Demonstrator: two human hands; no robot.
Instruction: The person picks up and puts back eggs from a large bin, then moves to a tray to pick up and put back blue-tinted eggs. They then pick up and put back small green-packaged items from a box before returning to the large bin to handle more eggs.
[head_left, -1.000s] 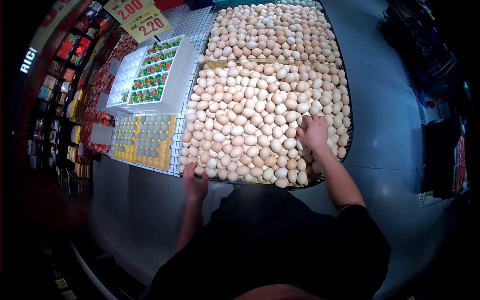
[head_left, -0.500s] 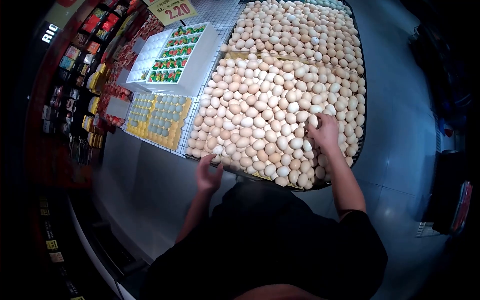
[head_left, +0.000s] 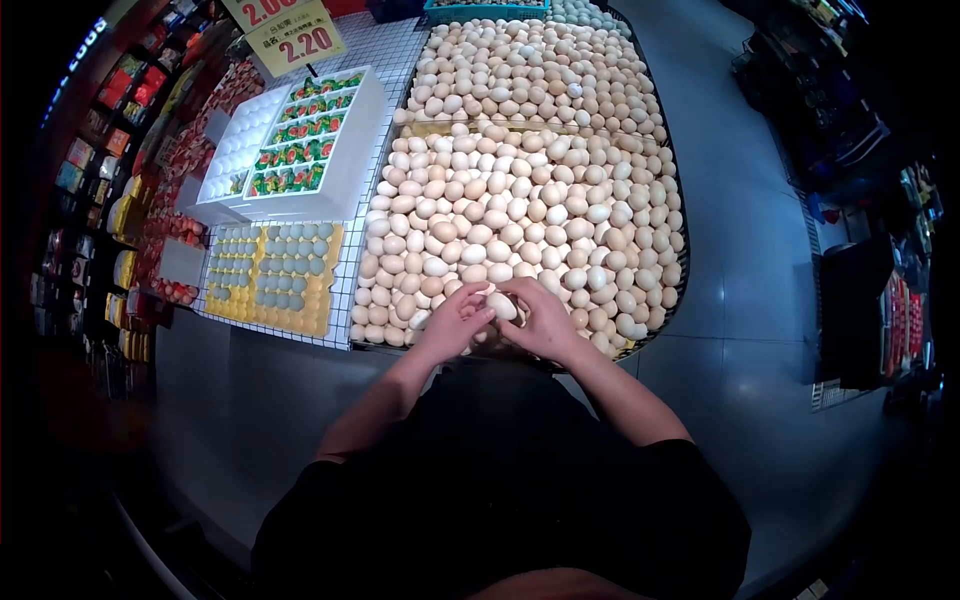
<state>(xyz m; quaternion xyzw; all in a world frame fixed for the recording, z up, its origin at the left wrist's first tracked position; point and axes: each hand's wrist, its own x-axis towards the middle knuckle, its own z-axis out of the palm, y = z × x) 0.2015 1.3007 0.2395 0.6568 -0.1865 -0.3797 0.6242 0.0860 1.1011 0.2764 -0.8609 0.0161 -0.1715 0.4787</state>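
Observation:
A pale egg is held between my two hands, low over the near edge of a large bin of eggs. My right hand curls around it from the right, fingers bent and thumb beneath. From the left, my left hand meets it with fingers bent and thumb at its side; part of its grip is hidden. Cream and light brown eggs lie heaped below and beyond both hands. A clear divider crosses the heap.
To the left, yellow trays of bluish eggs stand on a wire-grid table. Behind them is a white foam box with green-and-red wrapped items, beneath a price sign. Shelves of packaged goods line the far left.
My right hand has come left and toward me from the heap with an egg. My left hand has moved from the bin's front edge to meet it. The view has shifted.

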